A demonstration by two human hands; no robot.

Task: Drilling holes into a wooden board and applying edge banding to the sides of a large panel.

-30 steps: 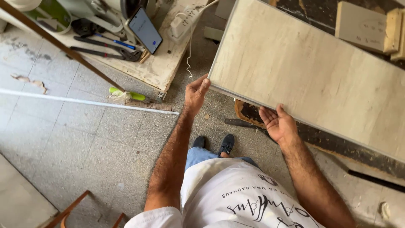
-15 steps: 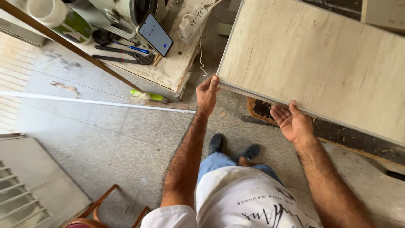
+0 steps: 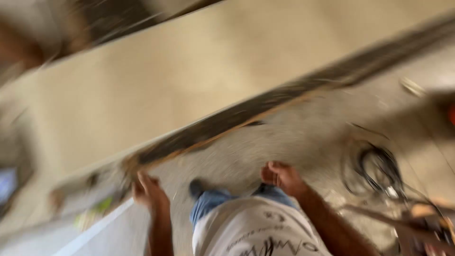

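View is heavily motion-blurred; fine detail is lost. A large flat rectangular slab of pale beige, matte, stone-like material [image 3: 156, 90] fills the upper left and middle of the frame, running diagonally from lower left to upper right, with a dark, rough-looking lower edge trimmed by a thin orange-brown line. Below it lies a grey speckled concrete floor [image 3: 294, 142]. A coil of dark cable [image 3: 377, 168] rests on the floor at right, well apart from the slab. Left hand [image 3: 149, 192] is raised, arm upright, fingers reaching to the slab's lower corner and seeming to touch it; whether they are curled round the edge or pressed flat cannot be told through the blur. Right hand [image 3: 282, 178] sits lower, apart from the slab, fingers curled inward into a loose fist with nothing visible in it, forearm angled down to the right. Between the arms: a white printed shirt [image 3: 256, 232], blue denim trousers [image 3: 208, 204], one dark shoe [image 3: 195, 188] on the floor.
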